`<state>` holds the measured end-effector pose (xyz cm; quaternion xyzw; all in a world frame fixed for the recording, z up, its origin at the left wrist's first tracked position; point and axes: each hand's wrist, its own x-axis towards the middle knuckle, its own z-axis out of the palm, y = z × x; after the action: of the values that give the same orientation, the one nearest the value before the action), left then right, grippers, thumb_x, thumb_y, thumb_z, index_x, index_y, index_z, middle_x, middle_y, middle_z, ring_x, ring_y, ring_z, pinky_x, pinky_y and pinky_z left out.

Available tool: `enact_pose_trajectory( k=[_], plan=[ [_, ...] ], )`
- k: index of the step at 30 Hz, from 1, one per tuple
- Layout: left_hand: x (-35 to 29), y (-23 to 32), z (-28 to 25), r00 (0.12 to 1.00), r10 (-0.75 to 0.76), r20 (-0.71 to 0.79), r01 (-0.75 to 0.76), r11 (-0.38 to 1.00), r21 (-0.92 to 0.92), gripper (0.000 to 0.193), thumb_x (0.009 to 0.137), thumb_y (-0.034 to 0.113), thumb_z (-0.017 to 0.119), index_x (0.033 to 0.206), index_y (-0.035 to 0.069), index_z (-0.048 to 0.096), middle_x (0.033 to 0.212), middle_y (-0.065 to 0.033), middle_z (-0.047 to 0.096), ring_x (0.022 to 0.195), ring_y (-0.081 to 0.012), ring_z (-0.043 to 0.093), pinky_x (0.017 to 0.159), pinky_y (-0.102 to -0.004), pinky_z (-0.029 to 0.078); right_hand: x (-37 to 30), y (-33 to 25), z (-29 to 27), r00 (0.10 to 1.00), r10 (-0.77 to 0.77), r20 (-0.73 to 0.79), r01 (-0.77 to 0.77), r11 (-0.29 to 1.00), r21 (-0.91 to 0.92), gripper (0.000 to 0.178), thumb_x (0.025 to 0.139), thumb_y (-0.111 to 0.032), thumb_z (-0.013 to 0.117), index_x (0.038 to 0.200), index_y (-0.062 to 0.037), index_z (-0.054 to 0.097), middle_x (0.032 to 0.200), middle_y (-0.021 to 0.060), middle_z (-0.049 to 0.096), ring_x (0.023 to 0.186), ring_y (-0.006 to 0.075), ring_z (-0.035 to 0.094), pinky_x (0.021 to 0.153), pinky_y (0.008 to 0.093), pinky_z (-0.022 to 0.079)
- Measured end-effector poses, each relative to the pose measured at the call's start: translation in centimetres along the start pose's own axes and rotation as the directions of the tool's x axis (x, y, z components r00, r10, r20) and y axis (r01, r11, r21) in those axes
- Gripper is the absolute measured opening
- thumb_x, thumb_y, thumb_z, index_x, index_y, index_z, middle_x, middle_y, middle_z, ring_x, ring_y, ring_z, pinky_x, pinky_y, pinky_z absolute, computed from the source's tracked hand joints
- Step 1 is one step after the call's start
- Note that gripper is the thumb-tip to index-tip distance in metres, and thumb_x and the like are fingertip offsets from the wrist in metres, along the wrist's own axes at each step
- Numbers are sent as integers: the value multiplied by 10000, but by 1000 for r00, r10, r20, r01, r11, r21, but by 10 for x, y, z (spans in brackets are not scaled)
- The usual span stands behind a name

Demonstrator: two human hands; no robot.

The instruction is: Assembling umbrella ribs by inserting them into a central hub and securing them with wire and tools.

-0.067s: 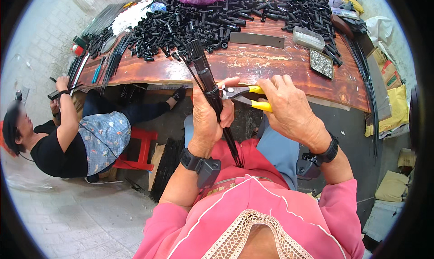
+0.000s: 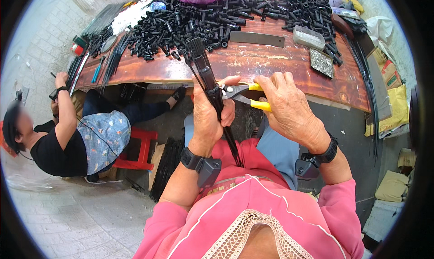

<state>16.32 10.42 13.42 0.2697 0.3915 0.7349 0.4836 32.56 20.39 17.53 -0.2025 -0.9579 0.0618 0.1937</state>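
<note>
My left hand (image 2: 209, 107) is wrapped round a bundle of thin black rods (image 2: 231, 141) with black ribbed sleeves near the top. The bundle stands tilted over my lap, its upper end leaning toward the table. In my right hand (image 2: 291, 110) are pliers (image 2: 251, 95) with yellow handles, the handles spread apart. Their metal jaws meet the bundle's side by my left fingers, where a small white piece (image 2: 223, 92) shows. Whether the jaws bite on it is hidden.
Black tubular parts (image 2: 199, 26) lie heaped across the wooden table (image 2: 271, 67). On it are a flat metal bar (image 2: 257, 39), a clear tub (image 2: 308, 37) and a tray of small metal bits (image 2: 321, 63). A seated co-worker (image 2: 58, 134) works at left, near a red stool (image 2: 139, 148).
The co-worker's raised hand at left has shifted slightly. My hands, the bundle and the pliers stay almost where they were.
</note>
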Motion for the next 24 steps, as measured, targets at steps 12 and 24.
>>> enact_pose_trajectory(
  k=[12, 24],
  plan=[
    [1, -3, 0, 1000, 6, 21, -6, 1000, 4, 944, 933, 733, 164, 1237, -72, 552, 451, 36, 345, 336, -74, 299, 325, -234, 276, 1, 3, -5, 1000, -16, -8, 16, 1000, 14, 492, 692, 42, 629, 1164, 6, 495, 987, 193, 503, 948, 354, 492, 783, 415, 487],
    [-9, 0, 10, 1000, 3, -6, -2, 998, 56, 917, 918, 756, 192, 1160, -16, 624, 450, 42, 371, 349, -57, 312, 343, -220, 259, 2, -6, -23, 1000, 18, 13, -14, 964, -267, 287, 804, -131, 673, 1049, -24, 569, 895, 131, 552, 866, 302, 533, 694, 400, 474]
  ],
)
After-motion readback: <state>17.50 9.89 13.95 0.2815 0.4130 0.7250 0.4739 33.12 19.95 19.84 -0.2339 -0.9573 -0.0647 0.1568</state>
